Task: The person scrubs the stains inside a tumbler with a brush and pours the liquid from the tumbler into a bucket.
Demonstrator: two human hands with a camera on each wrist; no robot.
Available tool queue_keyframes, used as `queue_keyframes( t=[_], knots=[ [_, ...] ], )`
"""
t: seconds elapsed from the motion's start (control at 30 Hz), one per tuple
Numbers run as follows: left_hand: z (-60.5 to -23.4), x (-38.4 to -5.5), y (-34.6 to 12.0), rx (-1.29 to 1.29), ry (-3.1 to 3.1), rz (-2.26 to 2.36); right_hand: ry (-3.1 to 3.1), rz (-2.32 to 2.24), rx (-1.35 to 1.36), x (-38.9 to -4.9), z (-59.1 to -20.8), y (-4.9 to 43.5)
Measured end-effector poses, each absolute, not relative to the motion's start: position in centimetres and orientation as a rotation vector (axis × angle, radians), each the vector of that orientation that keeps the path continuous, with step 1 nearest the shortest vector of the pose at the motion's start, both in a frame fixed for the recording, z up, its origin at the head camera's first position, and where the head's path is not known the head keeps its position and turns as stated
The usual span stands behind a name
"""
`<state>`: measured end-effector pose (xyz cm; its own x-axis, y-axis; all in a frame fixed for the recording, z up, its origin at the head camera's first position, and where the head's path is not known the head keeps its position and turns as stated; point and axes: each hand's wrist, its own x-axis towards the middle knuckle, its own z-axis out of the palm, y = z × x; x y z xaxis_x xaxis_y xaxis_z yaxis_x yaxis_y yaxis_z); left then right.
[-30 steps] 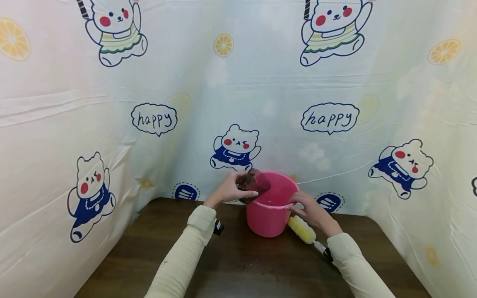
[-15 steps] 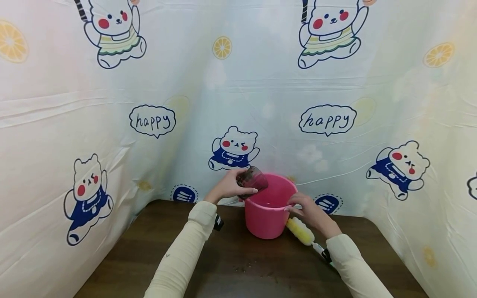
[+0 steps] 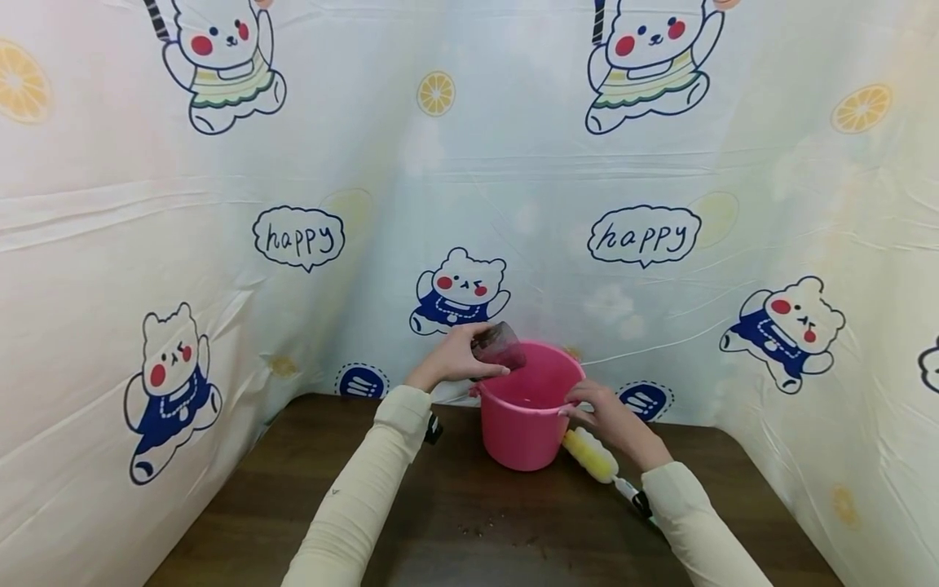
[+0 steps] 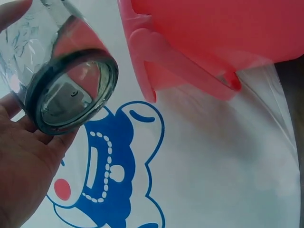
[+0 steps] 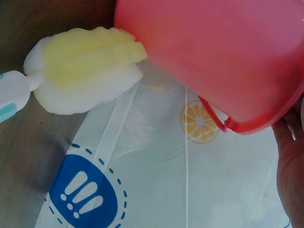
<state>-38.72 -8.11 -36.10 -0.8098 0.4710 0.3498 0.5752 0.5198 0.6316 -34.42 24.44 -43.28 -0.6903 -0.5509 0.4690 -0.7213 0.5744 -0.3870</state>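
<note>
My left hand (image 3: 456,355) grips a clear glass cup (image 3: 499,349) at the left side of a pink bucket (image 3: 524,436). The cup is tilted, with its mouth toward the inside of the bucket. Its thick round base (image 4: 76,92) faces the left wrist camera, with a few dark specks showing through it. My right hand (image 3: 603,412) pinches the bucket's rim on the right; only part of this hand (image 5: 292,166) appears in the right wrist view. The bucket stands upright on the table, its handle (image 4: 185,69) hanging down outside.
A sponge brush with a yellow and white head (image 3: 592,456) lies right of the bucket, under my right forearm. Dark crumbs (image 3: 480,528) are scattered on the brown wooden table (image 3: 440,497) in front. A printed cloth (image 3: 543,204) hangs close behind the bucket.
The cup has tipped further over the bucket, and the left hand has turned with it. My right hand keeps its hold on the rim. The head view has shifted slightly.
</note>
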Motion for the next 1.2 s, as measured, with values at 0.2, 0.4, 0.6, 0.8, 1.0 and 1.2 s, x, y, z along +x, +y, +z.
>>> queue_keyframes(
  t=[0.2, 0.4, 0.6, 0.8, 1.0, 1.2],
  knots=[
    [-35.69, -38.82, -7.89, -0.919, -2.638, -1.120, -2.511, 0.819, 1.037, -34.39, -43.29, 24.50],
    [-35.35, -38.82, -7.80, -0.924, -2.662, -1.086, -2.500, 0.811, 1.041, -34.37, -43.34, 24.51],
    [-35.16, -38.99, -7.67, -0.933, -2.673, -1.072, -2.532, 0.810, 1.001, -34.27, -43.16, 24.43],
    [-35.12, -39.20, -7.55, -0.908, -2.712, -1.051, -2.555, 0.845, 0.989, -34.16, -43.00, 24.34],
    [-35.26, -39.41, -7.41, -0.890, -2.739, -0.986, -2.560, 0.858, 0.982, -34.16, -43.15, 24.38],
    [-35.12, -39.32, -7.09, -0.870, -2.766, -0.957, -2.565, 0.863, 0.981, -34.18, -43.25, 24.51]
  ],
)
